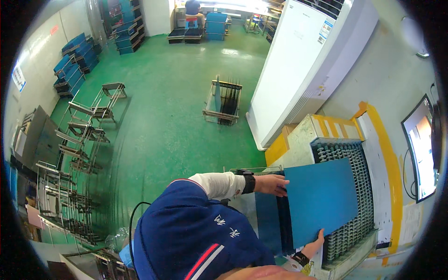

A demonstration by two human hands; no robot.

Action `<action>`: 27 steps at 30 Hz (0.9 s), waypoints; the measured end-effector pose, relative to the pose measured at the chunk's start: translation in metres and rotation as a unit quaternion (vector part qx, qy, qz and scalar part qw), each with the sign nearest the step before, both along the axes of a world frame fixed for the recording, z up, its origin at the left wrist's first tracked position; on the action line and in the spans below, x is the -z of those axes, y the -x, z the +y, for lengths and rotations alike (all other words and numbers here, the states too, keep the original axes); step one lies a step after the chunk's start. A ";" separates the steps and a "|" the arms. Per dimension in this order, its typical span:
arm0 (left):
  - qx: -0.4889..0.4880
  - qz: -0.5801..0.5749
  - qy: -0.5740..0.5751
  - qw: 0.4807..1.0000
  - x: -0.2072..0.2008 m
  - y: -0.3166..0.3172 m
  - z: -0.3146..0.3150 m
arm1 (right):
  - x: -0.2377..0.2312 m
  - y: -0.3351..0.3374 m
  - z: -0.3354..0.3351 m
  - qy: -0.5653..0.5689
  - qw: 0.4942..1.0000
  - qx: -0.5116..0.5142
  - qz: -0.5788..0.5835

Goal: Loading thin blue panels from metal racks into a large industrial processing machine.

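A flat blue panel (322, 196) is held tilted between my two hands, partly over the grey roller conveyor (347, 238). My left hand (271, 184), with a black band at the wrist, grips the panel's left edge near its far corner. At the near edge, my right hand (313, 246) is closed on the panel, thumb against its face. Beside the conveyor, more blue panels (267, 219) stand upright in a rack, partly hidden by my arm and the held panel.
Behind the conveyor stands a tall white cabinet-like unit (289, 65). A wire rack (222, 102) holding a few panels sits on the green floor (163, 116). Several metal racks (79, 135) line the left side. A screen (420, 149) hangs on the right wall. Far back, a person (192, 9) sits.
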State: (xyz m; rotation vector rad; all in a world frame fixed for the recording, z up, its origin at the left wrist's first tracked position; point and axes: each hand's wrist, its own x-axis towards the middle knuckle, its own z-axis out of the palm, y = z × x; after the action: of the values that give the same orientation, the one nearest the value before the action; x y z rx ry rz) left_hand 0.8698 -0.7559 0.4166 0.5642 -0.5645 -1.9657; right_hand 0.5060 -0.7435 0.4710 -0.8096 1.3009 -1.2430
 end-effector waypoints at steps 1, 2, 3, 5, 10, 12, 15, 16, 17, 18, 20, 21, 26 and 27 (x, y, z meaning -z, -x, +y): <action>0.001 -0.001 -0.001 1.000 0.002 0.001 -0.002 | 0.006 0.015 0.005 -0.006 1.000 0.010 0.006; -0.003 0.001 -0.009 1.000 0.004 0.002 -0.005 | 0.013 0.029 0.008 0.003 1.000 0.018 0.022; -0.006 0.002 -0.017 1.000 0.006 0.005 -0.008 | 0.021 0.045 0.014 0.012 0.999 0.024 0.029; -0.005 0.012 -0.011 1.000 0.008 0.009 -0.015 | 0.039 0.075 0.030 0.163 0.949 0.010 0.270; -0.012 0.014 -0.032 0.999 0.012 0.020 -0.026 | 0.068 0.140 0.044 -0.057 0.995 0.067 -0.052; -0.025 -0.011 -0.042 0.999 0.011 0.023 -0.032 | 0.078 0.152 0.052 -0.091 0.990 0.046 -0.093; -0.027 -0.018 -0.041 0.999 0.012 0.025 -0.041 | 0.093 0.147 0.078 -0.114 0.992 0.057 -0.007; -0.016 -0.013 -0.050 0.999 0.012 0.026 -0.044 | 0.097 0.140 0.086 -0.130 0.989 0.072 -0.025; -0.023 -0.009 -0.045 0.999 0.013 0.027 -0.047 | 0.099 0.133 0.095 -0.145 0.985 0.086 -0.044; -0.029 -0.003 -0.035 0.999 0.014 0.028 -0.049 | 0.099 0.126 0.101 -0.147 0.984 0.089 -0.045; -0.035 -0.007 -0.038 0.999 0.013 0.030 -0.054 | 0.097 0.114 0.110 -0.111 0.965 0.198 -0.132; -0.048 -0.013 -0.036 0.998 0.011 0.030 -0.057 | 0.093 0.113 0.113 -0.112 0.964 0.201 -0.133; -0.063 -0.005 -0.053 0.997 -0.008 0.026 -0.065 | 0.085 0.119 0.125 0.164 0.961 0.171 -0.143; -0.081 -0.091 0.025 0.992 -0.010 0.021 -0.064 | 0.084 0.120 0.127 0.163 0.961 0.175 -0.142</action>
State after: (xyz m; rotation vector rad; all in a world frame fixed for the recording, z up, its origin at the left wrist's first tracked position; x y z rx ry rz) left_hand 0.8485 -0.8195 0.4269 0.7394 -0.6576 -1.7534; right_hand 0.3858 -0.6169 0.3874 -0.6094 1.0434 -1.8196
